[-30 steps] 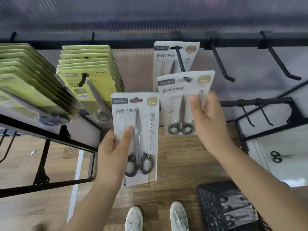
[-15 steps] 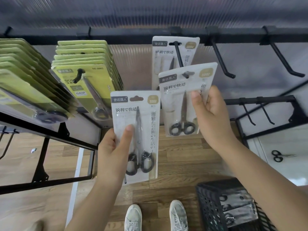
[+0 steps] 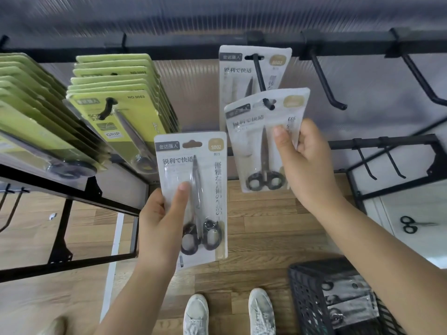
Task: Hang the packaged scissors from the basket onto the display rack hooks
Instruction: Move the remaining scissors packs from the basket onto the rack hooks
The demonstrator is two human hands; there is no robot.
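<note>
White card and clear blister: that is the pack of scissors [image 3: 193, 187] in the left hand [image 3: 160, 228], held low and left of centre, thumb pressed on the front and fingers curled behind it, in much the same place as a second ago and waiting its turn. Further left hang the full rows of green packs [image 3: 113, 110], which have not altered. Moving right, the change is at the middle hook [image 3: 262, 81]: the second pack [image 3: 264, 139], pinched at its right edge by the right hand [image 3: 307, 163] between thumb and curled fingers, has risen from just below the hook's tip until its hang hole sits over the upturned end, the black tip now showing through the slot. A second ago the hole was lower and only meeting the tip; half a second ago the card was tilted up toward it. One pack already hangs [image 3: 254, 68] at the back of the same hook. My reading is that the threading has just caught (the card is blurred, so how far on I cannot tell), and a push back along the hook should seat it. To the right, two hooks [image 3: 329, 83] stand bare, and the black basket [image 3: 312, 303] on the floor holds more packs.
</note>
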